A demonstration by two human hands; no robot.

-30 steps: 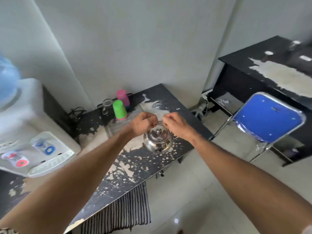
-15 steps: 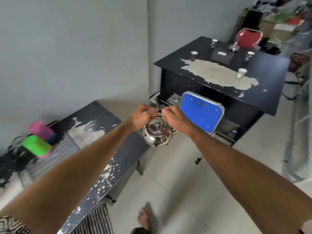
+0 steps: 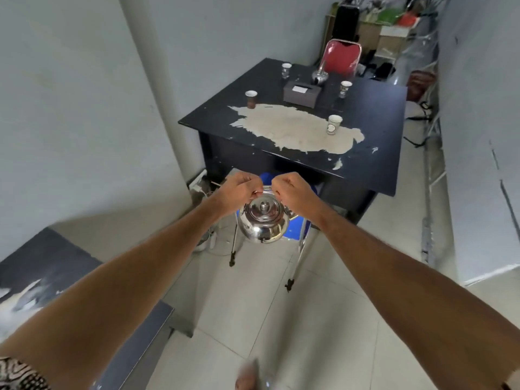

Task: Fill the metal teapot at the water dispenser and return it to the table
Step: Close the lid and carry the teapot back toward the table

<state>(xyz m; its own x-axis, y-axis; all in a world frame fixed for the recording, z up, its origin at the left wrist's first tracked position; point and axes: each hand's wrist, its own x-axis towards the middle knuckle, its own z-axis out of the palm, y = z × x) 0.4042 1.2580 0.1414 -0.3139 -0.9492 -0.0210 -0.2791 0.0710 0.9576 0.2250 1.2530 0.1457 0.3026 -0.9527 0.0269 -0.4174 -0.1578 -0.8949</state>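
Note:
The shiny metal teapot (image 3: 263,223) hangs in the air in front of me, lid on, above the floor and a blue chair. My left hand (image 3: 238,190) and my right hand (image 3: 291,191) both grip its thin wire handle from either side, fingers curled. Ahead stands a black table (image 3: 374,164) with a large worn pale patch, several paper cups, a dark tissue box and a second small metal teapot (image 3: 319,76). The water dispenser is out of view.
A blue folding chair (image 3: 295,230) stands directly under the teapot, tucked against the black table. A red chair (image 3: 342,57) is behind the table. The low black bench (image 3: 42,266) lies at lower left. Cables and a power strip (image 3: 206,240) lie by the wall.
The view has swung right, away from the dispenser and bench, toward the black table. Both hands keep hold of the teapot handle and carry it along; the table is now closer.

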